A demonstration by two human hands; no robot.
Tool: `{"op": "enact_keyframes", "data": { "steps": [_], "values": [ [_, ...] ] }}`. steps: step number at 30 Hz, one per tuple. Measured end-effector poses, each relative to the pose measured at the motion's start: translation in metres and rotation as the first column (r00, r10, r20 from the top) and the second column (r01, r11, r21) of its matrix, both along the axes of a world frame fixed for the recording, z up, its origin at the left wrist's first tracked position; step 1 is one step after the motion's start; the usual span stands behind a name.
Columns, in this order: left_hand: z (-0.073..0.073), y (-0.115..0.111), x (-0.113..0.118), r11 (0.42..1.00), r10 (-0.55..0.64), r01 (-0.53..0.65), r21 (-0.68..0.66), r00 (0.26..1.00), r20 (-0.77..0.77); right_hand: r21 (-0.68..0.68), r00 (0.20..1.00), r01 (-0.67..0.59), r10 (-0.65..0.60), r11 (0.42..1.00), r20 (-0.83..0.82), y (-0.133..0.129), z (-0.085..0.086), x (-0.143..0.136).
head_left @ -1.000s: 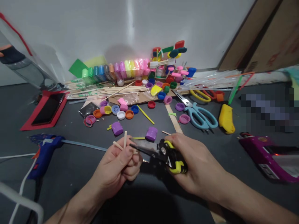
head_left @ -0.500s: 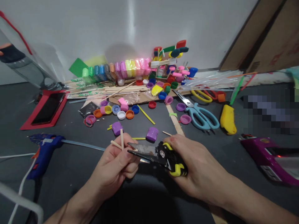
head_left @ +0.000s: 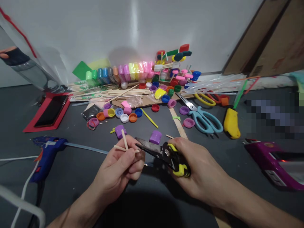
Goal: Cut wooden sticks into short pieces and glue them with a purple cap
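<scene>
My left hand [head_left: 123,161] pinches short pale wooden sticks [head_left: 124,140] between thumb and fingers. One stick points up, another pokes out to the left, and a small end shows at the right of the thumb. In my right hand [head_left: 199,167] are black and yellow snips [head_left: 163,153], gripped round the handles. Their blades point left, close to the fingertips of my left hand, and are nearly together. Just beyond the hands lie a purple piece [head_left: 155,136] and a second purple piece [head_left: 120,131].
A blue hot glue gun [head_left: 48,155] with a white cord lies left, near a phone [head_left: 51,110] on red card. Coloured caps [head_left: 124,118] and wooden skewers [head_left: 114,92] fill the back. Blue scissors [head_left: 205,119], a yellow cutter [head_left: 232,123] and a magenta device [head_left: 273,164] lie right.
The snips' blades have come closer together and drawn slightly away from the stick end at my left thumb. My left hand still holds the sticks.
</scene>
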State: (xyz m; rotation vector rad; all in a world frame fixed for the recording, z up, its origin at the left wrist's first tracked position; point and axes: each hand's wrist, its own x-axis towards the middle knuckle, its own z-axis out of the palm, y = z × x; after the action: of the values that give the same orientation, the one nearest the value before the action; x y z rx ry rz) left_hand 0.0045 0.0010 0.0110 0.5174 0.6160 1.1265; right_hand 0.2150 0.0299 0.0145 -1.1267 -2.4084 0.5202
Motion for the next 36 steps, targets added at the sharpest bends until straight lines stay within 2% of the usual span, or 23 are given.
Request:
{"op": "enact_keyframes", "data": {
  "steps": [6, 11, 14, 17, 21, 24, 36],
  "values": [
    [-0.0002, 0.0020, 0.0020, 0.997, 0.057, -0.051, 0.058, 0.994, -0.098, 0.051, 1.000, -0.017, 0.016, 0.999, 0.027, -0.0009, -0.0007, 0.0020],
    [-0.0016, 0.0019, 0.0027, 1.000, 0.018, -0.018, 0.009, 1.000, -0.022, 0.105, 0.999, -0.021, 0.017, 0.994, 0.044, -0.0011, -0.0031, 0.0022],
    [-0.0028, 0.0019, 0.0034, 0.999, 0.038, -0.038, 0.015, 0.999, -0.007, 0.117, 0.998, -0.025, 0.019, 0.993, 0.057, -0.0026, -0.0023, 0.0013],
    [-0.0038, 0.0013, 0.0042, 0.997, 0.073, -0.072, 0.027, 0.997, -0.039, 0.064, 0.998, -0.018, 0.014, 0.998, 0.058, -0.0034, -0.0003, 0.0010],
    [-0.0045, 0.0004, 0.0046, 0.996, 0.071, -0.069, 0.051, 0.997, -0.040, -0.078, 0.999, 0.034, -0.032, 0.996, 0.032, -0.0023, 0.0026, -0.0002],
    [-0.0046, 0.0003, 0.0042, 0.996, 0.076, -0.074, 0.054, 0.997, -0.031, -0.141, 1.000, 0.008, -0.008, 0.990, 0.001, -0.0027, 0.0042, -0.0026],
    [-0.0010, -0.0003, 0.0059, 0.989, 0.084, -0.070, 0.129, 0.991, -0.103, -0.040, 0.999, -0.024, 0.026, 0.999, 0.036, -0.0044, 0.0025, -0.0014]
  ]
}}
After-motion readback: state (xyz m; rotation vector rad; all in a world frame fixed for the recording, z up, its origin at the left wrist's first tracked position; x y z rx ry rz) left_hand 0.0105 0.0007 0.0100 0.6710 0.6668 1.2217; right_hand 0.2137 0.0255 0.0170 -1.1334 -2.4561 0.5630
